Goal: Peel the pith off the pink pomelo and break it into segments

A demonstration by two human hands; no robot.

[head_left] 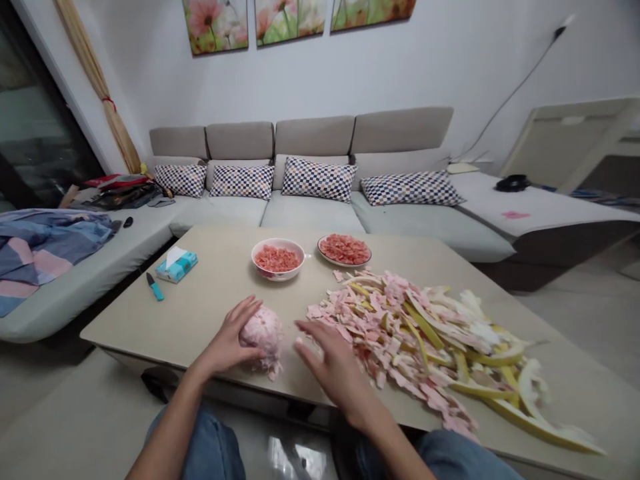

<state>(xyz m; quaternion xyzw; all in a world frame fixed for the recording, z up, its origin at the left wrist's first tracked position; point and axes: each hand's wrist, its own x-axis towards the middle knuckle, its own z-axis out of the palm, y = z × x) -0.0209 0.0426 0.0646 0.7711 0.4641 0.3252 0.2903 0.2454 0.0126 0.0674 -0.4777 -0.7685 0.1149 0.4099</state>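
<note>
My left hand [229, 340] grips the pale pink ball [265, 330]; gentle pressure suits it. Near its four o'clock, my right hand [336, 365] hangs spread, seemingly empty.

4 checkered cushions [320, 179] line the sofa [315, 216]; 3 flower pictures [293, 20] hang on the wall [425, 73].

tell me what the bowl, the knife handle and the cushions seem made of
Bowl: probably glazed ceramic, perhaps plastic; smooth, pale, slightly shiny wall. Knife handle: likely plastic, judging by its even turquoise colour; finish unclear. Cushions: seemingly matte fabric, given soft sagging shapes.
</note>
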